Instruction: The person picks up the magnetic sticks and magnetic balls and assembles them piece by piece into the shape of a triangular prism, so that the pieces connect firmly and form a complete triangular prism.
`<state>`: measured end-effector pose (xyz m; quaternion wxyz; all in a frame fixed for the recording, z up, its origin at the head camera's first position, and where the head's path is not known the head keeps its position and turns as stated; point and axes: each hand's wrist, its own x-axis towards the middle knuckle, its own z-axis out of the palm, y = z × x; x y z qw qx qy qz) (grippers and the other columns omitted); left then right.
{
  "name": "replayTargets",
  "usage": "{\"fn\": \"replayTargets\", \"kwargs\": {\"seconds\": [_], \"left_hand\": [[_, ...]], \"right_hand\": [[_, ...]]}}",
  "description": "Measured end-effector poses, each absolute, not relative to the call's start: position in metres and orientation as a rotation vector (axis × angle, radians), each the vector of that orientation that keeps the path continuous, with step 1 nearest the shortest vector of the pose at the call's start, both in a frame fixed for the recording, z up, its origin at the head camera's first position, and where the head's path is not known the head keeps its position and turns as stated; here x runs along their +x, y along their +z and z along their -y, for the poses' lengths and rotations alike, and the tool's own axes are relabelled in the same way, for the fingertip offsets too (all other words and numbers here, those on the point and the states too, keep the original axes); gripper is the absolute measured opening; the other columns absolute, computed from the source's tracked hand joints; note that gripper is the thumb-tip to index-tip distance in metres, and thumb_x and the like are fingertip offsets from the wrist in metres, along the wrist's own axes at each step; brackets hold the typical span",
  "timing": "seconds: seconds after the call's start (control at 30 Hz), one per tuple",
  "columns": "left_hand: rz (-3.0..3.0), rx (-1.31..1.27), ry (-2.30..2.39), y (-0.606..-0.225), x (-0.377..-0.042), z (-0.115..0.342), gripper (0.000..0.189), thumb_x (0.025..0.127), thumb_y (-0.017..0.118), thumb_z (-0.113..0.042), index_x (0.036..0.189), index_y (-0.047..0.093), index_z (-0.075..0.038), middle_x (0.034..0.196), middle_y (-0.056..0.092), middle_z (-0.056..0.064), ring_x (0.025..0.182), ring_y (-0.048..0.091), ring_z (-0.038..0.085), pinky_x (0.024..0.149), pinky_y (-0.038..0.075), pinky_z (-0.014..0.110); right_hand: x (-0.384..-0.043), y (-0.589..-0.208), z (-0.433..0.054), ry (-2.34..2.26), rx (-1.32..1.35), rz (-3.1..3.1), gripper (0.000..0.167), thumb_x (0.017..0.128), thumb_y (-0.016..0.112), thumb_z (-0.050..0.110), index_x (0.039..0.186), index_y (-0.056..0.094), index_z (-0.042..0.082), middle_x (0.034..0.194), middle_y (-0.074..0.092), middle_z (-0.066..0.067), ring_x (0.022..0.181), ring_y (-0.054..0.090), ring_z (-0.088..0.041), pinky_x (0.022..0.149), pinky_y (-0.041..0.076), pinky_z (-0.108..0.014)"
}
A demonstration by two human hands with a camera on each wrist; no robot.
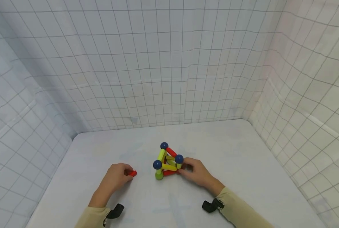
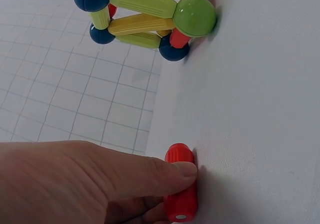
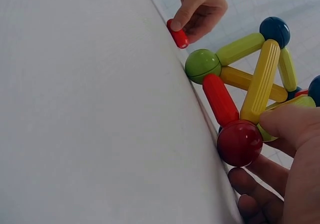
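Risk: right hand (image 1: 196, 172) gripping the rod-and-ball frame (image 1: 167, 161) may topple it if left hand (image 1: 116, 177), pinching the red rod (image 1: 133, 173), bumps it

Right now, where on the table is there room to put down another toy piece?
The table is bare behind the stick-and-ball model, up to the grid curtain, and near the front edge between the two sleeves. It is crowded in the middle: left hand on a red stick, right hand against the model.
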<state>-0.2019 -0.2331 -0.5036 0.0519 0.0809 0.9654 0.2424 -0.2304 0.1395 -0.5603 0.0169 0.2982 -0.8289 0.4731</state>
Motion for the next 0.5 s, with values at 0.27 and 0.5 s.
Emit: {"fn": "replayTargets", "kwargs": {"seconds": [0.27,0.5], "left_hand": [[-2.982,0.268,0.843,-0.497,-0.204,0.223,0.020,0.091,0.086,-0.007,0.111,0.082,-0.004,0.096,0.072,0.001,0.085,0.063,0.018,0.078,0.059,0.040],[-3.049,0.430,1.003,-0.471,-0.209,0.198,0.024,0.092,0.087,-0.008,0.116,0.082,-0.006,0.102,0.074,0.000,0.088,0.063,0.019,0.075,0.057,0.035]], "right_hand": [[-0.231,-0.565,-0.140,1.500,0.901,2.555,0.023,0.098,0.083,0.017,0.121,0.079,0.020,0.101,0.071,0.010,0.091,0.063,-0.015,0.080,0.055,-0.031],[-0.232,-0.562,-0.139,1.481,0.907,2.567,0.021,0.099,0.083,0.020,0.119,0.078,0.024,0.102,0.071,0.011,0.092,0.063,-0.014,0.080,0.055,-0.031]]}}
